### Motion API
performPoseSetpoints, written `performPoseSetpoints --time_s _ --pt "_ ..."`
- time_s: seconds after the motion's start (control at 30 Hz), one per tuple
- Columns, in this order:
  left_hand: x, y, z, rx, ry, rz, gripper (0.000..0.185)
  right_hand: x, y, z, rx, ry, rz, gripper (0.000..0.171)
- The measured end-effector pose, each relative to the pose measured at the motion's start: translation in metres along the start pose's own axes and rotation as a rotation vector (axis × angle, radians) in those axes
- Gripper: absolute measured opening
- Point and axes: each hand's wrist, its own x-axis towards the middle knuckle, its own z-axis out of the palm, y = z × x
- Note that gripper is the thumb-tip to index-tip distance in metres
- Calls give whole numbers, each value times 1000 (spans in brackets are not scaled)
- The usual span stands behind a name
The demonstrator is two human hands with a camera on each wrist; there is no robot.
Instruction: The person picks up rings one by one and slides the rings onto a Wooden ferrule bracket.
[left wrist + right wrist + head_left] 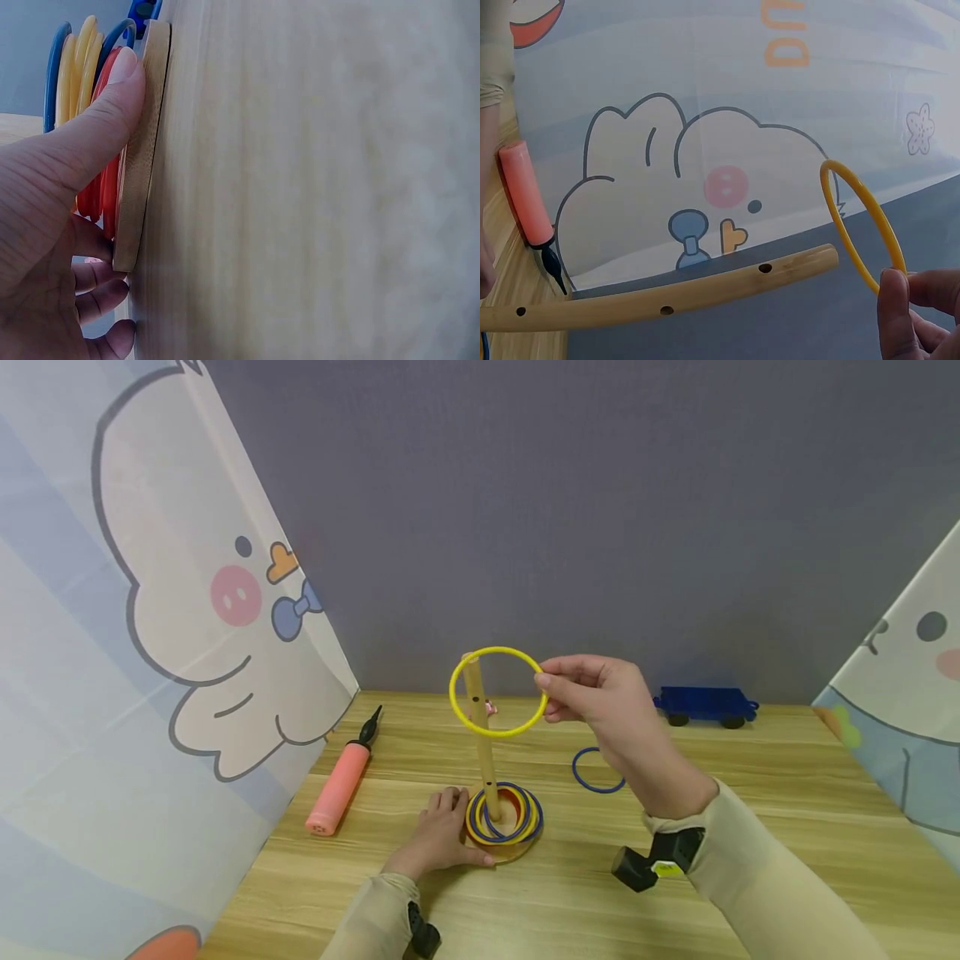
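Note:
My right hand (611, 702) pinches a yellow ring (452, 693) between thumb and fingers at its right side. The ring is tilted; in the right wrist view, the yellow ring (870, 202) is just beyond the top end of the wooden peg (727, 289), apart from it. The peg (486, 760) rises from a round wooden base (513, 853). Blue, yellow and red rings (538, 814) lie stacked round its foot. My left hand (442, 835) grips the base edge; in the left wrist view the thumb touches the red rings (109, 195) and the fingers curl by the wooden base (139, 187).
On the table, a blue ring (576, 770) lies right of the stand, partly behind my right wrist. A pink hand pump (341, 785) with a black nozzle lies at the left. Against the grey back panel (562, 527) stands a blue toy wagon (705, 703). Printed cloth (150, 693) borders the sides.

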Motion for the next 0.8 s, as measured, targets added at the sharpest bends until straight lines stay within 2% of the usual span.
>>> performPoseSetpoints --time_s 0.4,0.8 --pt "-1 0 -1 4 3 6 121 13 6 9 75 22 -1 28" --pt "-1 0 0 -7 0 10 121 14 29 11 25 21 78 29"
